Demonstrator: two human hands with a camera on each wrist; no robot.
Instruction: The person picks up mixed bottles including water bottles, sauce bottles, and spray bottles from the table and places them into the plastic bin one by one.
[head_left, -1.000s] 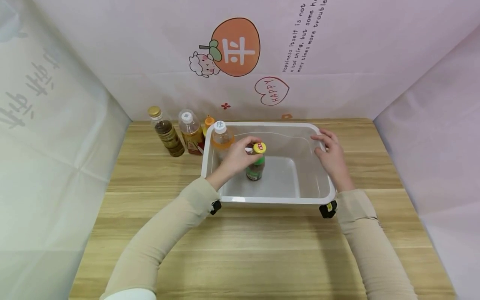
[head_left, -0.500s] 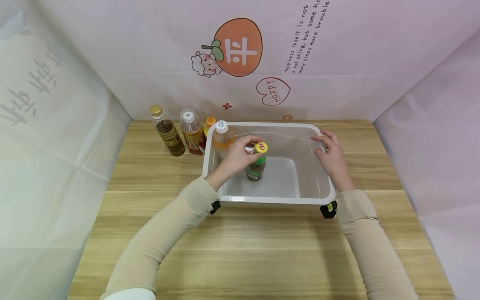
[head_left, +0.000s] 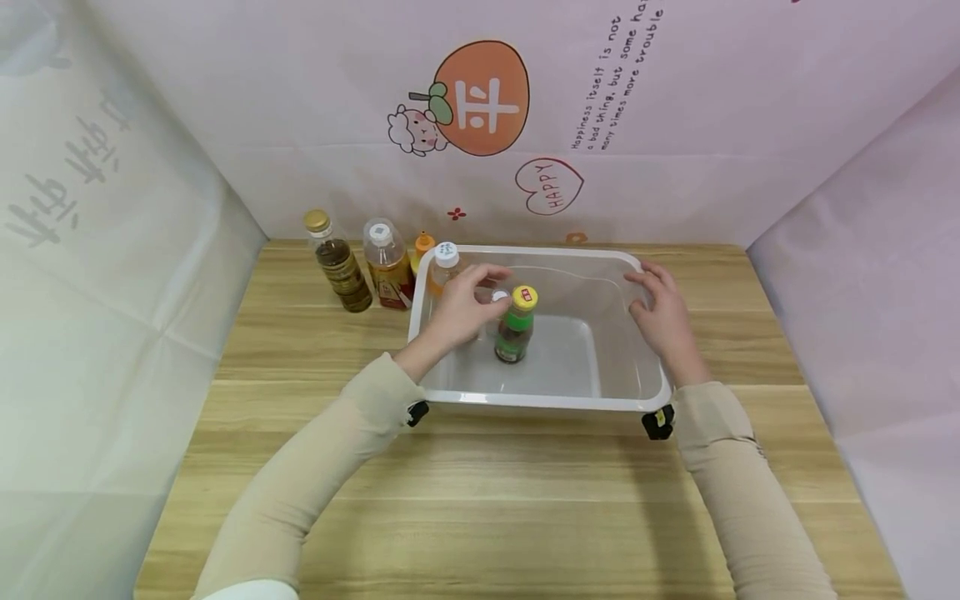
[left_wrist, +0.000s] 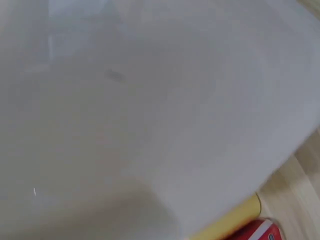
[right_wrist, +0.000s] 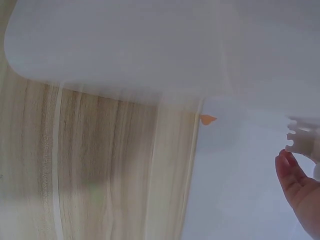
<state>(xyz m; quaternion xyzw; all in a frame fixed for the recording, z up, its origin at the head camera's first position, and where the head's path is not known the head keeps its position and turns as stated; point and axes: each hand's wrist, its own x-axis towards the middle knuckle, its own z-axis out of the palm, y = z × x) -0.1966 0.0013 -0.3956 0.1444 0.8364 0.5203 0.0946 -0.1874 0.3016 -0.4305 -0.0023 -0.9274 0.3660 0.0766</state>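
A bottle with a yellow cap and green label [head_left: 514, 327] stands upright in the pale grey plastic tub [head_left: 555, 402]. Just left of its cap is my left hand [head_left: 461, 308], fingers and thumb spread apart with nothing held between them. Partly behind that hand are a small white cap [head_left: 500, 296] and a white-capped bottle [head_left: 446, 257] in the tub's back left corner. My right hand [head_left: 663, 317] lies over the tub's right rim, fingers loosely bent; its fingers [right_wrist: 285, 172] appear at the right edge of the right wrist view.
Left of the tub stand a gold-capped bottle of dark liquid [head_left: 343, 275], a white-capped bottle with a red label [head_left: 390, 275] and a yellow squeeze bottle with an orange cap [head_left: 423, 243]. The tub's outer wall [left_wrist: 165, 100] fills most of the left wrist view.
My left hand has let go of the yellow-capped bottle and drawn back to the left. The bottle stays standing in the tub. The right hand has barely moved.
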